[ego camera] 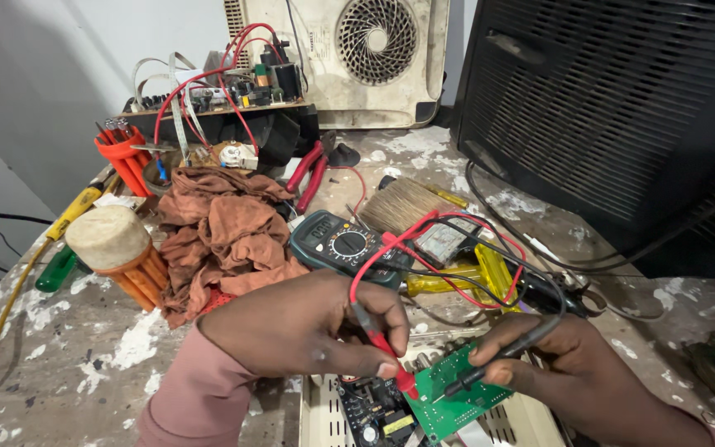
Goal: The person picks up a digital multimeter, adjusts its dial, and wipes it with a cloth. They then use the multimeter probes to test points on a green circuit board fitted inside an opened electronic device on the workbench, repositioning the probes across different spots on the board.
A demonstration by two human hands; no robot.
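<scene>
Left hand (304,327) is closed around the red probe (386,352), pinched low like a pen so its tip lands steady on the green circuit board (455,397). Right hand (560,368) grips the black probe (498,358) the same way, tip on the board too. Leads loop back to the multimeter (343,246), lying face-up on the table (68,364) beside the brown rag (225,232).

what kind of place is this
Likely an electronics repair bench. The left hand holds a red probe and the right hand a black probe on a green circuit board, with a multimeter nearby.
</scene>
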